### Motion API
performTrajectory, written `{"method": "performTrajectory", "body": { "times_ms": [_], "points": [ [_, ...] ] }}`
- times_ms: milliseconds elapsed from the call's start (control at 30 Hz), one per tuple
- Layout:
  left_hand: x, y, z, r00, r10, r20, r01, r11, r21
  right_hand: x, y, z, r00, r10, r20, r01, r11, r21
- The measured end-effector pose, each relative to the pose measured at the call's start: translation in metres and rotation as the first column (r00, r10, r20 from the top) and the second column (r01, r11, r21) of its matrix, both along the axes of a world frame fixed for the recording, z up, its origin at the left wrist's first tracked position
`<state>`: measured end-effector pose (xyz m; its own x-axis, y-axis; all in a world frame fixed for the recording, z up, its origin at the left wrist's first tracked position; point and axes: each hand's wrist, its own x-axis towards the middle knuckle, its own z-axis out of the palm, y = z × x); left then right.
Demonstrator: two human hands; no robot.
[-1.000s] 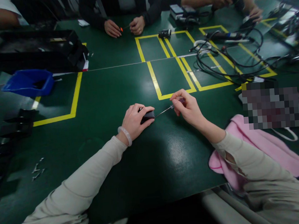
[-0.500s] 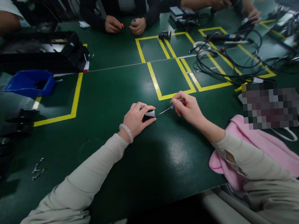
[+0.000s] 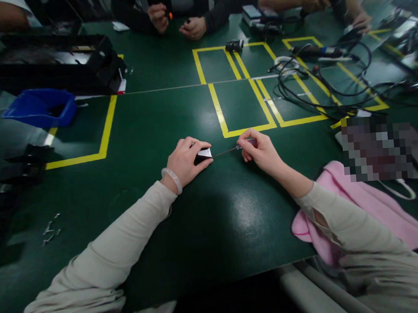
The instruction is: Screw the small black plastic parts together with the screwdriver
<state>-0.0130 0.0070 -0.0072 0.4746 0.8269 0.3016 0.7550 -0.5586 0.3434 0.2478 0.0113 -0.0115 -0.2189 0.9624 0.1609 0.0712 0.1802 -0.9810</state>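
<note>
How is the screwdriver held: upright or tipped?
Tipped: the screwdriver points sideways from the right hand toward the black part in the left hand.

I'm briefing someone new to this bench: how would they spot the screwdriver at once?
On the green table, find the pink cloth at the near right. Up and left of it, the wearer's right hand grips the screwdriver by its handle. Unlike the blocky black piece in the left hand, it has a thin shaft.
</note>
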Motion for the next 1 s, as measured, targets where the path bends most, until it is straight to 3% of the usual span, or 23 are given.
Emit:
{"method": "performTrajectory", "body": {
  "times_ms": [533, 1000],
  "points": [
    [0.0023, -0.0013, 0.0013, 1.000, -0.002, -0.012, 0.002, 1.000, 0.019, -0.0015, -0.0003, 0.0049, 0.999, -0.031, -0.008, 0.031, 1.000, 0.005],
    [0.0018, -0.0018, 0.0002, 1.000, -0.002, -0.028, 0.004, 0.997, 0.075, 0.0016, 0.0026, -0.0011, 1.000, 0.007, -0.013, -0.008, 0.999, -0.046]
  ]
}}
